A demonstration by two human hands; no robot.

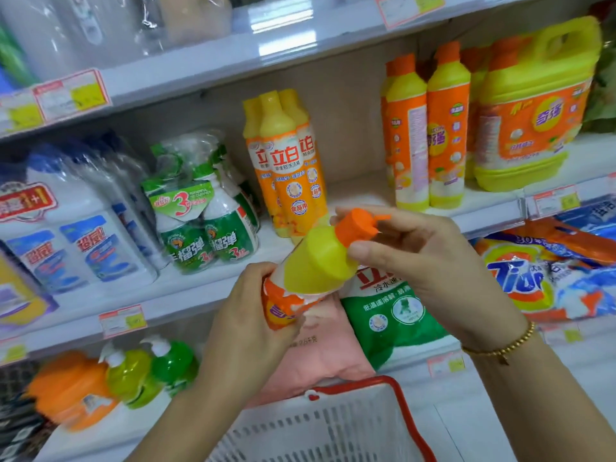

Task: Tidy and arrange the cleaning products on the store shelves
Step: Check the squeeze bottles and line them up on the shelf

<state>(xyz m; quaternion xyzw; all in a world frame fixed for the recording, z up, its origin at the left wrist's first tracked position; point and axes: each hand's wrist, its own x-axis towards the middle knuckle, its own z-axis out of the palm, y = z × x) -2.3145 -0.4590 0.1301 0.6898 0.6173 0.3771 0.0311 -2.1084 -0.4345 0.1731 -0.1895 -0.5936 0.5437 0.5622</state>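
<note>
**Both hands on one bottle, in front of the middle shelf**

Left hand [246,315] grips the bottle [316,258] round its lower body, fingers wrapped over the orange label. Right hand [416,258] holds the top end, with the thumb on the yellow shoulder and the fingers curled behind the orange cap [353,226]. A small flap sticks out of the cap toward the right. Gold bracelet [503,345] on the right wrist.

Bottle is tilted: cap up and to the right, base down-left in the left palm. It is held in the air, in front of the front edge of the middle shelf [360,195]. It is above the basket [353,383], which is white with a red rim, at bottom centre.

Middle shelf, left to right:
- white-and-blue jugs [83,235] in plastic wrap
- a wrapped pack of green spray bottles [200,211]
- three yellow-topped bottles [286,161] bunched together
- well apart to the right, tall orange bottles [430,128] with orange caps like the held one
- a big yellow jug [530,111] with a handle, just beside them

Shelf below:
- orange jug [70,388] and green pump bottles [150,368] at left, blurred
- pink bag [320,348] and green-and-white bag [390,305] behind the hands
- Tide bag [520,275] at right

Price tags [71,93] on the shelf edges, text unreadable.
</note>
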